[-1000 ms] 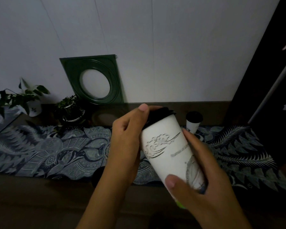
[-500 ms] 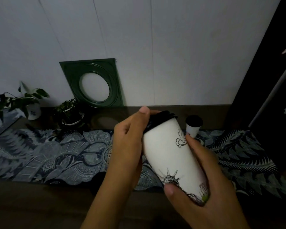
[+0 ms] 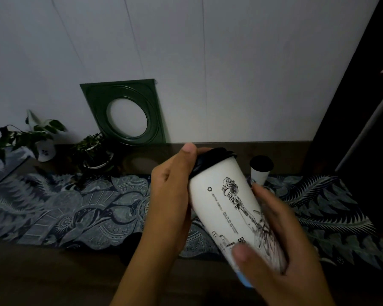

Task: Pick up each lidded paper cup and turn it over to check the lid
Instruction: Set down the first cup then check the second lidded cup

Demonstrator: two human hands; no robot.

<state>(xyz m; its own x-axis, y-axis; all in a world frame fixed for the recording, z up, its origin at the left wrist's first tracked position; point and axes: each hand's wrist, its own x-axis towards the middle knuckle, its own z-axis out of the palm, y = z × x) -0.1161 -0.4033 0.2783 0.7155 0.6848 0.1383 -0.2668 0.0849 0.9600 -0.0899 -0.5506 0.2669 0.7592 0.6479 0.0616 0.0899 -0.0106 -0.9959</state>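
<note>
The paper cup [image 3: 228, 204] is tilted in both our hands, left [image 3: 170, 195] on the black lid [image 3: 210, 159], right [image 3: 272, 246] wrapped round its bottom; next we tip it right over.

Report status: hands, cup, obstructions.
Left hand grips black lid; right hand grips base of tall paper cup, tilted, not inverted. Small lidded cup stands behind. Nothing blocking.

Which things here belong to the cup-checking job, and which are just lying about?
Belong to the job:
held paper cup
its black lid
second lidded cup
left hand
right hand

Lying about:
green frame
two potted plants
patterned cloth
</note>
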